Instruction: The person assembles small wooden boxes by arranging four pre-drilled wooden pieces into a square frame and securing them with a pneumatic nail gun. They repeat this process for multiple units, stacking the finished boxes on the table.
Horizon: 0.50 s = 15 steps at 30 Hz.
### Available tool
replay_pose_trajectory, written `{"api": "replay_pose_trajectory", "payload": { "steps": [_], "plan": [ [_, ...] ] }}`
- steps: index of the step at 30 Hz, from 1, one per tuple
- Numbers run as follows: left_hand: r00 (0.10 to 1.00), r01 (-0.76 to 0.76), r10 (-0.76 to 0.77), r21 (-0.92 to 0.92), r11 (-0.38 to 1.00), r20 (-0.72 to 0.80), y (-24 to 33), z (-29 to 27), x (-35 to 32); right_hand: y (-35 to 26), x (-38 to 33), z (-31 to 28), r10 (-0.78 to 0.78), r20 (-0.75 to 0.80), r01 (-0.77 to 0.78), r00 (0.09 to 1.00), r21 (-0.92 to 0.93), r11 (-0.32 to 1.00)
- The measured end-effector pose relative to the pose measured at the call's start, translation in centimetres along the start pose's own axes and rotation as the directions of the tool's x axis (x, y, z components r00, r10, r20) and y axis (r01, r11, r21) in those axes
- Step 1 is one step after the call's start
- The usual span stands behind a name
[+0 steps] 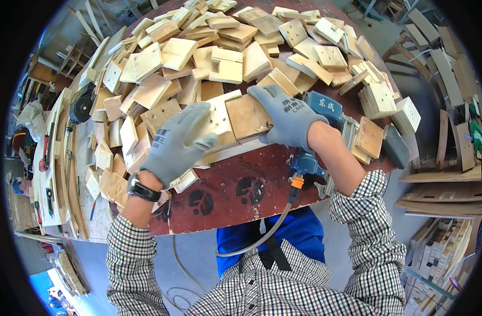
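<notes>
We see 2 gloved hands working at the near edge of a round, dark red table [241,195] heaped with small plywood blocks [225,47]. The left hand [180,145], in a grey glove with a black wristwatch [142,189] at the wrist, lies flat over a pale wooden board [220,118] with small holes in it; its fingers are spread and pressing down on the board's left part, not curled around it. The right hand [288,117], also in a grey glove, rests palm down on a browner plywood board [247,116] that sits just beside the pale one, touching it; the fingers are spread across the board's right end and upper edge. So both boards lie under and between the 2 hands, at the front of the heap, with their near edges over bare table.

Just behind and under the right wrist we find a blue pneumatic nail gun [317,113] lying on the table, its grey hose [267,234] running off the table edge toward the body. Neither hand grips it. Stacks of more wooden pieces [441,247] stand at the right, and long curved boards [57,174] lie at the left.
</notes>
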<state>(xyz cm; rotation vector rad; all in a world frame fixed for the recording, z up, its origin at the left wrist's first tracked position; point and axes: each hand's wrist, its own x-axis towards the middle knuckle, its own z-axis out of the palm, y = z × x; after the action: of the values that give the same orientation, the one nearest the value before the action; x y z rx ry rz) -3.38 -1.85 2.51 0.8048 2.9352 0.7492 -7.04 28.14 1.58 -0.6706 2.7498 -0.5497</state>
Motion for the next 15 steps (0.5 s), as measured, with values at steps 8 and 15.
{"api": "replay_pose_trajectory", "payload": {
  "steps": [8,15],
  "plan": [
    [0.991,0.053,-0.081,-0.234,0.971,-0.11,-0.8,0.8,0.0,0.1,0.1,0.3,0.003,-0.02,-0.003,1.0,0.004,1.0],
    [0.987,-0.037,0.044,0.051,0.998,-0.153,-0.1,1.8,-0.4,-0.2,-0.1,0.0,0.025,0.002,-0.025,1.0,-0.022,0.999]
  ]
}}
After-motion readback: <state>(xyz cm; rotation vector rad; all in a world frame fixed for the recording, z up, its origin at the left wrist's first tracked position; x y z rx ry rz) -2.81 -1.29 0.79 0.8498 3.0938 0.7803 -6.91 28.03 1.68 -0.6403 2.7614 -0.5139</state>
